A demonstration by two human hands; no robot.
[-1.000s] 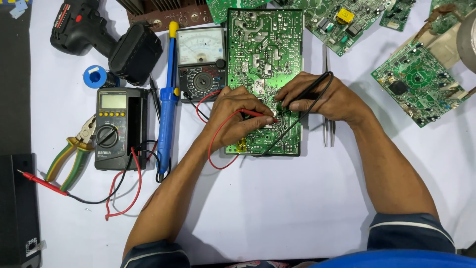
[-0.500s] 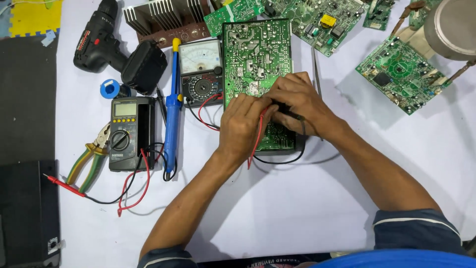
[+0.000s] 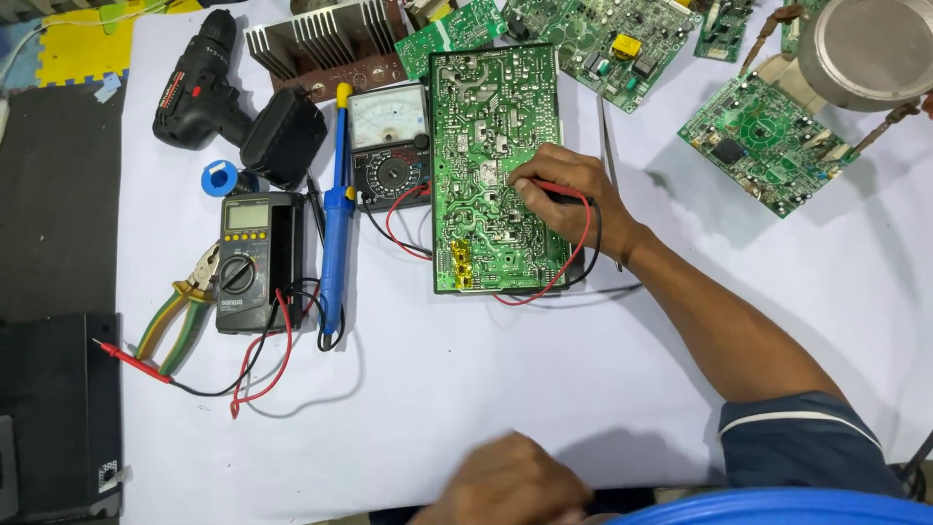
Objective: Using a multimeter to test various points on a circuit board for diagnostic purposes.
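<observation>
Only right hand (image 3: 567,199) on circuit board (image 3: 498,165)

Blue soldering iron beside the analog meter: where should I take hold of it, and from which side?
Grip the soldering iron on its thick blue handle, mid-length, coming down from above. It lies flat, running top to bottom, yellow end up, with meters close on both sides, so a pinch across the handle probably works best. Its cord loops below; avoid that end.

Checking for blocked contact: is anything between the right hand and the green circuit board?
Nothing visible. The right hand rests directly on the circuit board, holding the red probe against it.
</observation>
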